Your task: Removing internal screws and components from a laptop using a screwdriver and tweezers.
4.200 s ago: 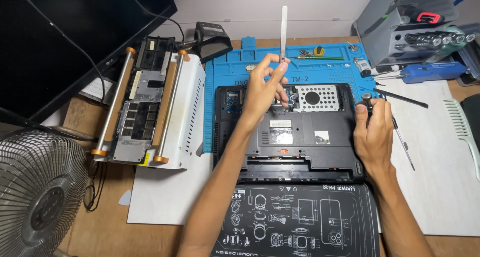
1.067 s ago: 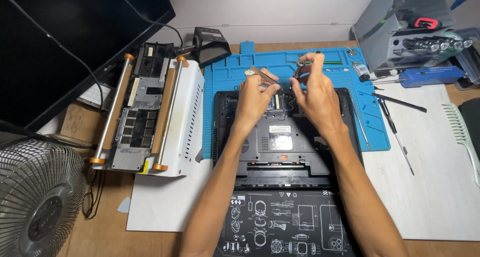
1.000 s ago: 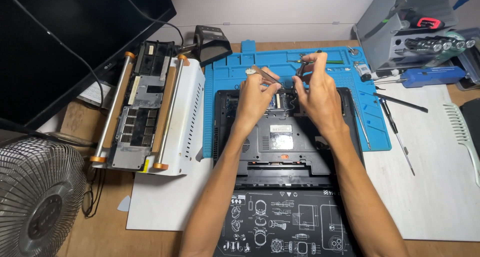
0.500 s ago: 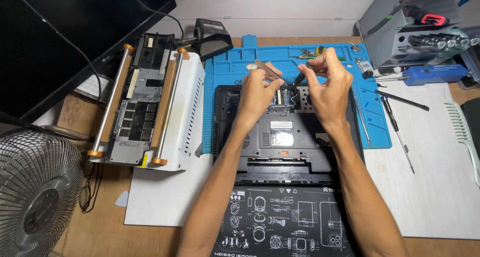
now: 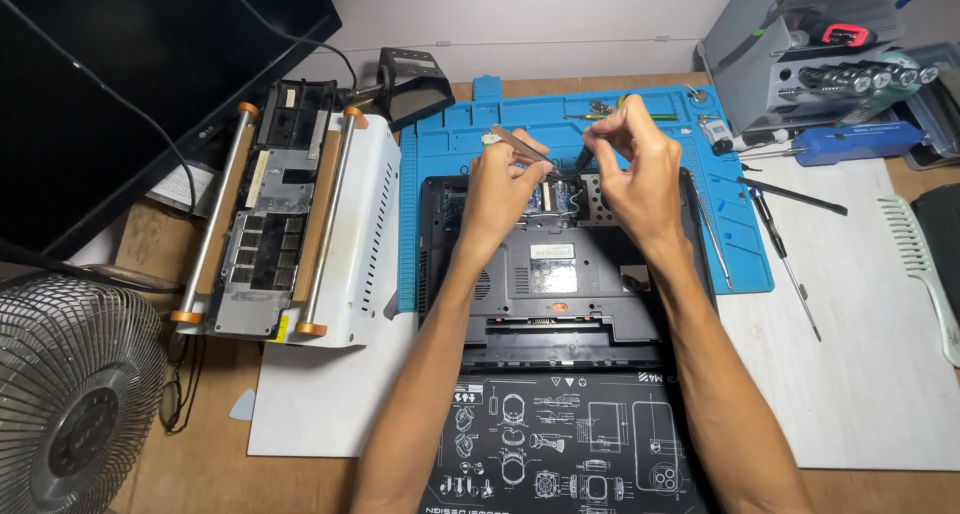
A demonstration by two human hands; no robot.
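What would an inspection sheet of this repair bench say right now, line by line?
Surface: wooden desk, blue work mat under the laptop.
Job's things: opened black laptop base; flat pry tool.
Clutter: screwdrivers, green comb, white machine with rollers.
Grippers: left hand holds the pry tool; right hand pinches a small dark tool.
Cables: black cable across the dark monitor.
Surroundings: desk fan, grey tool rack.

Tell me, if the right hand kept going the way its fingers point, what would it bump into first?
Probably the left hand. The right hand points leftward across the opened laptop, and the tweezers in the left hand lie close in that line; depth is hard to judge.
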